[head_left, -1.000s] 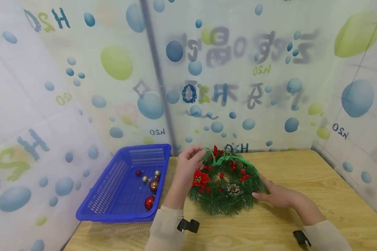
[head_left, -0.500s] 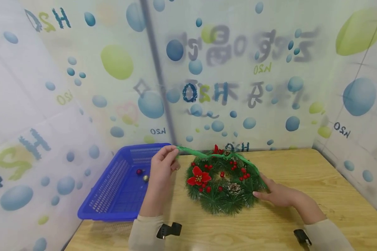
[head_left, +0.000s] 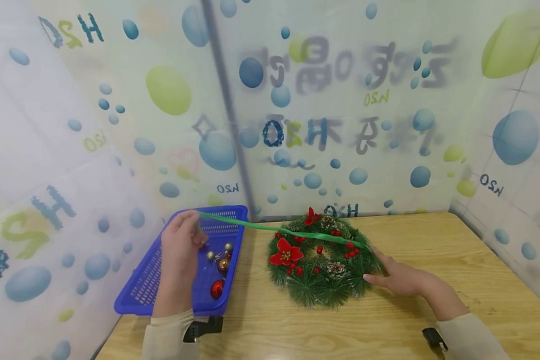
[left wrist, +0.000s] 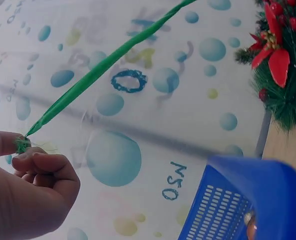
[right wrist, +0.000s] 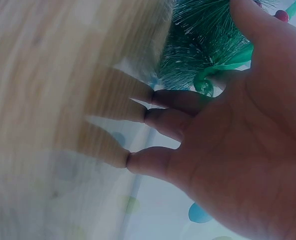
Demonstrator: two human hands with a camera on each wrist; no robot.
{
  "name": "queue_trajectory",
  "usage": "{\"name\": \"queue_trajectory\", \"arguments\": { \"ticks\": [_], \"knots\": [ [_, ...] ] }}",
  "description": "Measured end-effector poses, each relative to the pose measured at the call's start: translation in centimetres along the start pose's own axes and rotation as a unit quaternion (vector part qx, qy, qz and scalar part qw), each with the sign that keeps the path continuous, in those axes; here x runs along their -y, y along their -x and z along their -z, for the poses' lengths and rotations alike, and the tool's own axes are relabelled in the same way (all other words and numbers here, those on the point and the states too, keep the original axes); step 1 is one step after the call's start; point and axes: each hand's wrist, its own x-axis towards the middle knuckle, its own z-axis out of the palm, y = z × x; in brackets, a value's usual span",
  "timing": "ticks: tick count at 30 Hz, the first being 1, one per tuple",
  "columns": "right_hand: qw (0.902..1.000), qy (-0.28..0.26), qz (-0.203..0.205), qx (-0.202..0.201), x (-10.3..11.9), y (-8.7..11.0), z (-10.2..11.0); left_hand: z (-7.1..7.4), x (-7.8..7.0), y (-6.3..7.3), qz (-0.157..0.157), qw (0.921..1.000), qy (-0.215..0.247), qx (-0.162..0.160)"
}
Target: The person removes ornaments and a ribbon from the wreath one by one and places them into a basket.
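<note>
A green wreath (head_left: 310,292) with red poinsettias (head_left: 286,254), red berries and pine cones (head_left: 336,270) lies on the table. In the head view my left hand (head_left: 182,237) is over the blue basket, pinching the frayed end of a green ribbon (head_left: 252,226); the left wrist view shows this end between thumb and finger. The ribbon stretches across the wreath to its right side, where my right hand (head_left: 400,275) grips the edge, thumb on the needles. In the right wrist view other fingers (right wrist: 155,162) reach the tabletop, and the ribbon (right wrist: 232,65) curls beside the hand.
A blue plastic basket (head_left: 236,260) stands left of the wreath, holding several small ornaments, among them a red ball (head_left: 217,289) and a copper ball (head_left: 223,265). Behind the wooden table (head_left: 306,332) hangs a printed curtain (head_left: 360,125).
My left hand has moved left from the wreath to over the basket, drawing the ribbon end with it. The ribbon has gone from a slack loop to a nearly straight line. The right hand stays put.
</note>
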Motion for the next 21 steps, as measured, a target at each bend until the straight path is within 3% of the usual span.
{"name": "queue_trajectory", "arguments": {
  "ticks": [7,15,21],
  "knots": [
    [1.0000,-0.004,-0.002,-0.001,-0.2,-0.2,0.0,1.1,0.4,0.1,0.022,0.9996,-0.017,0.004],
    [0.9999,-0.012,-0.003,-0.001,-0.3,-0.1,0.0,1.8,0.1,-0.4,0.006,1.0000,-0.004,-0.004],
    [1.0000,-0.008,0.000,0.000,-0.2,-0.1,0.0,2.7,0.2,-0.7,0.018,0.9997,-0.015,-0.001]
  ]
}}
